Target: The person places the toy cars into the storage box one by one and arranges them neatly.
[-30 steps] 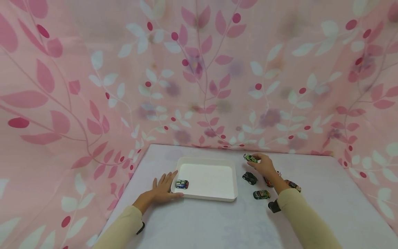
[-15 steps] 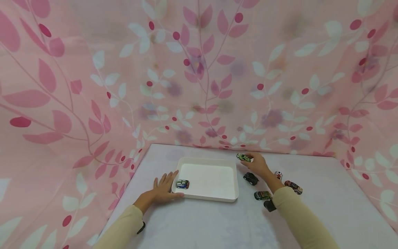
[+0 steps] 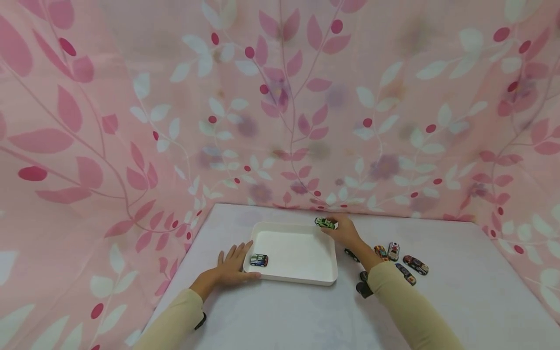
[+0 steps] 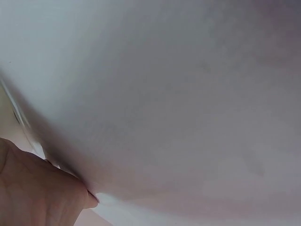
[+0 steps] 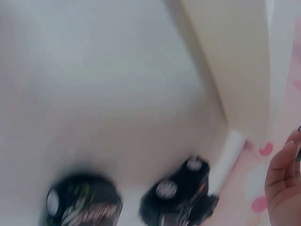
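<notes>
My right hand (image 3: 346,232) pinches a green toy car (image 3: 324,223) above the far right corner of a white rectangular tray (image 3: 292,280). In the right wrist view that hand (image 5: 284,181) shows at the right edge, with only a sliver of the car beside the fingertips. My left hand (image 3: 232,268) rests at the tray's left end with fingers spread, fingertips and thumb at the rim. Inside the tray, near that hand, sits a blue and white toy car (image 3: 259,260). The left wrist view shows part of the left hand (image 4: 42,197) against a pale surface.
Right of the tray, several toy cars lie on the white-covered table (image 3: 306,316): an orange one (image 3: 381,253), a white and red one (image 3: 393,251), a blue one (image 3: 405,274) and a dark one (image 3: 415,265). My right forearm partly covers others. Pink floral cloth (image 3: 288,121) hangs behind.
My right hand has carried the green car leftward, from beyond the loose cars to over the tray's far right corner. The left hand and the blue and white car stay in place.
</notes>
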Tool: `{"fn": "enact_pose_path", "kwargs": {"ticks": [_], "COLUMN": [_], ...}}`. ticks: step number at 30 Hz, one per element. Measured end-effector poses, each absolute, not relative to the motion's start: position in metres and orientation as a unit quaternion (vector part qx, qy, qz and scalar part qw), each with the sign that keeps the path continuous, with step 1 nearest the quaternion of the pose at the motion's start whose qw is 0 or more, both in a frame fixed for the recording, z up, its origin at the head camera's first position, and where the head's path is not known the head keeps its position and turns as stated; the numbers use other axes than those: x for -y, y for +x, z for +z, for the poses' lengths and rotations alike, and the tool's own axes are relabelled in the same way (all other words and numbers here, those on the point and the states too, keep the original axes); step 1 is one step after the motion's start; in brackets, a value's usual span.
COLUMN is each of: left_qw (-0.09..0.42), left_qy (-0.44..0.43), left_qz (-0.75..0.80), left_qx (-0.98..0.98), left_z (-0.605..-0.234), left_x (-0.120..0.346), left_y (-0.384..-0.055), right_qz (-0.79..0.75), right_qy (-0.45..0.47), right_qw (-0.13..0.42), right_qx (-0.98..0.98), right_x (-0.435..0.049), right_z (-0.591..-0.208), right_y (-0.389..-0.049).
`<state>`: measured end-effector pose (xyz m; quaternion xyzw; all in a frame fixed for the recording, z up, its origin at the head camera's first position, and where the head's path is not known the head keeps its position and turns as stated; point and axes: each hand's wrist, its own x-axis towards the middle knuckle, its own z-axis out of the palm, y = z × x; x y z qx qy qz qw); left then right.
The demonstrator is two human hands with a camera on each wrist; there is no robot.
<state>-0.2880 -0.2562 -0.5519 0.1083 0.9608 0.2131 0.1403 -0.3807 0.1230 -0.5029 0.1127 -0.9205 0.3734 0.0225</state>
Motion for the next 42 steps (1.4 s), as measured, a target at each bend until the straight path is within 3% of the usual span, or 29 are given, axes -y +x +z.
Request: {"fn": "enact_pose_path", "kwargs": {"ticks": [20, 30, 42], "left_qw": [0.132, 0.133, 0.141], "left_qy": [0.109, 0.107, 0.102], "left_qz": [0.215, 0.217, 0.214], "left_qx": [-0.962, -0.961, -0.961], "left_z": [-0.55, -0.551, -0.557], "left_x": [0.254, 0.253, 0.257], "left_y": [-0.281, -0.281, -0.287], "right_qz": [0.341, 0.324, 0.318], "right_qy": [0.172, 0.183, 0.182], "right_qw": [-0.003, -0.059, -0.079], "right_qx": [0.924, 0.926, 0.927], "right_x": [-0.057, -0.041, -0.02], "right_z": [-0.499, -0.5, -0.499], "right_y": [-0.37, -0.366, -0.366]}}
